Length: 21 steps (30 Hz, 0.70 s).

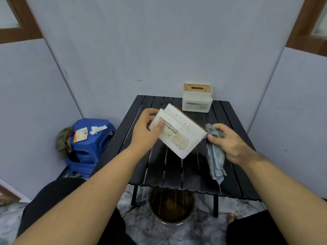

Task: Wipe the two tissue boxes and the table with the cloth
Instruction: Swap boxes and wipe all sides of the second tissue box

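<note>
Spotted tissue box [177, 131], tilted above tabletop [228, 177], gripped at one end by left hand [144, 131]; right hand [228, 141] clutches cloth [215, 156] at its corner: one-ended hold risks slipping under wiping pressure.

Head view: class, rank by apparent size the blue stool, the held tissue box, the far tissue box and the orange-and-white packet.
1. blue stool
2. held tissue box, though it is nearer the camera, so this may flatter it
3. far tissue box
4. orange-and-white packet
</note>
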Each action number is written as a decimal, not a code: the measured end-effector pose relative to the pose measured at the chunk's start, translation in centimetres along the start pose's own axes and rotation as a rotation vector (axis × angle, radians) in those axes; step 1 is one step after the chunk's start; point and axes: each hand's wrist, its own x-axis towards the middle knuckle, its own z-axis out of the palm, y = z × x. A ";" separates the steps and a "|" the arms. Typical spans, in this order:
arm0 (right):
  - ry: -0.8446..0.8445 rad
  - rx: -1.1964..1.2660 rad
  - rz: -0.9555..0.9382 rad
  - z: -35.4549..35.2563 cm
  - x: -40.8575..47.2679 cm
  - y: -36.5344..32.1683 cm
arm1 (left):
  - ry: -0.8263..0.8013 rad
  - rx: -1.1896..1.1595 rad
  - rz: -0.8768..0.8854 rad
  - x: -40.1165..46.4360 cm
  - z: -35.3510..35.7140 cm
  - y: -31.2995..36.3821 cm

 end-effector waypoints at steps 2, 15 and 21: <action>0.072 0.009 0.046 1.2 -1.0 0.0 | -0.075 -0.013 -0.015 0.9 -1.1 0.2; -0.042 -0.144 0.165 3.5 -4.6 1.1 | -0.220 -0.132 -0.144 3.7 -2.5 -1.0; -0.081 -0.248 0.152 4.3 -4.2 1.4 | -0.204 -0.236 -0.199 4.5 -1.0 -1.9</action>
